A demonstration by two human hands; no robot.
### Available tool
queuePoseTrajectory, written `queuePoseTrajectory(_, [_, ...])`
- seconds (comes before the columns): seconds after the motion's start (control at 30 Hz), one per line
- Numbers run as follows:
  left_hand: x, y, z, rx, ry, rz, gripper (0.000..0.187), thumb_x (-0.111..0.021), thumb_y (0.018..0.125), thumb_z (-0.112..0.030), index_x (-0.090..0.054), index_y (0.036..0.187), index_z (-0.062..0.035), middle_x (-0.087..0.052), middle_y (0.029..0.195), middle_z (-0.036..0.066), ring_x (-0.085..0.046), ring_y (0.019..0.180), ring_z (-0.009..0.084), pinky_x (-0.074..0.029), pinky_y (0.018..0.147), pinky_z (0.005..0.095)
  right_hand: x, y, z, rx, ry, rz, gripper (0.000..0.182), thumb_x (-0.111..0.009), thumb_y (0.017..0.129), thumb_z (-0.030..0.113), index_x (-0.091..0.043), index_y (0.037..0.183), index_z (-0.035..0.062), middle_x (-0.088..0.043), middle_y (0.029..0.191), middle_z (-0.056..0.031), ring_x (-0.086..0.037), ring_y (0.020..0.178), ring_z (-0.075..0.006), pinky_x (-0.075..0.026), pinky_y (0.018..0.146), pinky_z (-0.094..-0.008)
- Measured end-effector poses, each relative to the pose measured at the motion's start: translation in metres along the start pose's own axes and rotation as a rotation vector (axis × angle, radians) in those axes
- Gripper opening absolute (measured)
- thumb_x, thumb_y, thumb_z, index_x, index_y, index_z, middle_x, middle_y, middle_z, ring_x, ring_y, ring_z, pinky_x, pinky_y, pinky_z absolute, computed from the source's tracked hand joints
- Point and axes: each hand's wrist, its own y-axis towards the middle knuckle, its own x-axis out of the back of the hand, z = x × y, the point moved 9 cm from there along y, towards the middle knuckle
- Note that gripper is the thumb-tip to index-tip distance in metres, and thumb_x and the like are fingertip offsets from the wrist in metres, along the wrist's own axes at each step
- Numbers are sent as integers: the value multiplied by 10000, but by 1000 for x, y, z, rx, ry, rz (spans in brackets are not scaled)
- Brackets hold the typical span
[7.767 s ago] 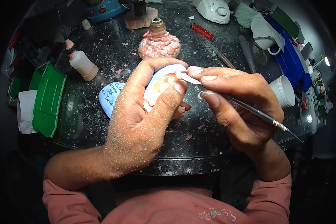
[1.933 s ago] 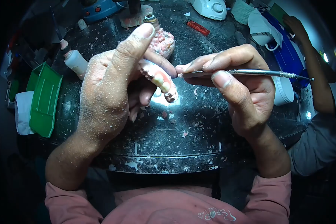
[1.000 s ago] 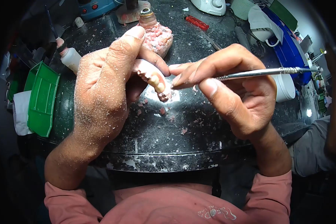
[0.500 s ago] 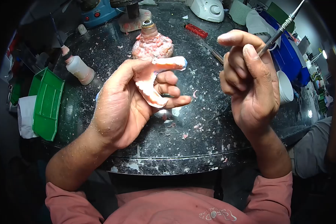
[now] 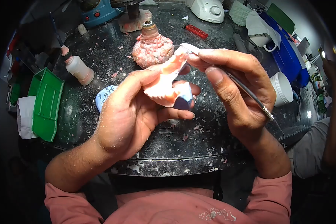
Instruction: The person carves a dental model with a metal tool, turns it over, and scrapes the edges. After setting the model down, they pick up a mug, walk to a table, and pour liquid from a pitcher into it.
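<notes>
My left hand (image 5: 125, 108) is closed on a horseshoe-shaped pink-and-white denture (image 5: 158, 87), thumb on its upper side and fingers curled beneath. Bright light washes out part of its surface, so teeth are hard to make out. In my right hand (image 5: 242, 87) is a thin metal wax carver (image 5: 246, 90), held like a pen. Its pale, flat blade rests at or very near the denture's far end; contact cannot be told for certain. Partly hidden behind my left wrist lies a light-blue piece with handwriting (image 5: 103, 98). Beyond the denture stands a burner crusted with pink wax (image 5: 152, 48).
On the left are a green bin (image 5: 48, 106) and a squat bottle with pinkish liquid (image 5: 79, 70). A red-handled tool (image 5: 196, 31) lies at the back. A white tub (image 5: 282, 89) and a blue bin (image 5: 291, 56) stand right. Another person's arm shows at the far right.
My right hand has come left and down, bringing the carver's blade to the denture. My left hand has turned the denture slightly, and more of the light-blue piece now shows.
</notes>
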Motion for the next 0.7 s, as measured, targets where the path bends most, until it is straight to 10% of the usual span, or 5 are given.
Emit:
queuePoseTrajectory(0.2, [-10,-10,10,72,-128,115,368,-322,1018,-383,-478,1146,-75,-465,809,35,-460,675,136,-431,564,274,-7,-4,-1,41,62,30,270,-566,870,-135,-500,1118,-52,-603,1099,-171,-671,1019,-264,-550,914,-344])
queuePoseTrajectory(0.47, [-10,-21,-4,-52,112,10,404,-292,1003,-367,-492,1190,-70,-504,852,39,-502,720,150,-482,618,286,-9,-4,31,224,-184,60,283,-656,867,-50,-534,1115,14,-634,1087,-228,-670,1012,-336,-554,902,-439])
queuePoseTrajectory(0.7, [-8,-22,16,149,-216,91,463,-320,969,-504,-516,1111,-109,-539,834,26,-577,641,141,-439,415,270,-17,-8,24,225,-60,47,287,-679,845,-38,-568,1099,38,-615,1068,-184,-652,1044,-368,-570,885,-464])
